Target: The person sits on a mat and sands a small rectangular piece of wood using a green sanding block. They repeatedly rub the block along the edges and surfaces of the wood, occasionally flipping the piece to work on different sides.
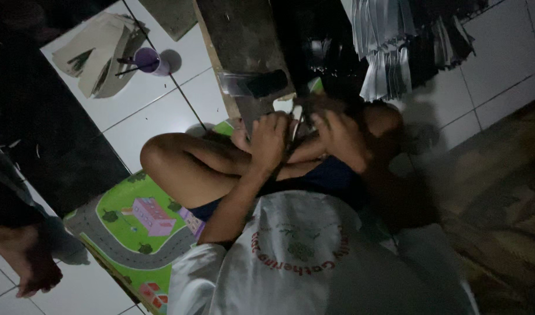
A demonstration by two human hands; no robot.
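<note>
I sit cross-legged on a green play mat (133, 233), and both hands meet above my lap at the near end of a wooden board (244, 41). My left hand (268, 140) is curled, its fingers closed on a small pale piece (296, 125) held between the hands. My right hand (339, 139), blurred, pinches the same piece from the other side. The scene is too dark to tell what the piece is. A dark tool (266, 83) lies on a shiny sheet on the board just beyond my hands.
Stacks of silvery sheets (384, 52) lean at the upper right. A purple cup (148, 59) with sticks and a pile of card pieces (95, 52) sit on the white tiled floor. Another person's foot (28, 265) rests at the lower left.
</note>
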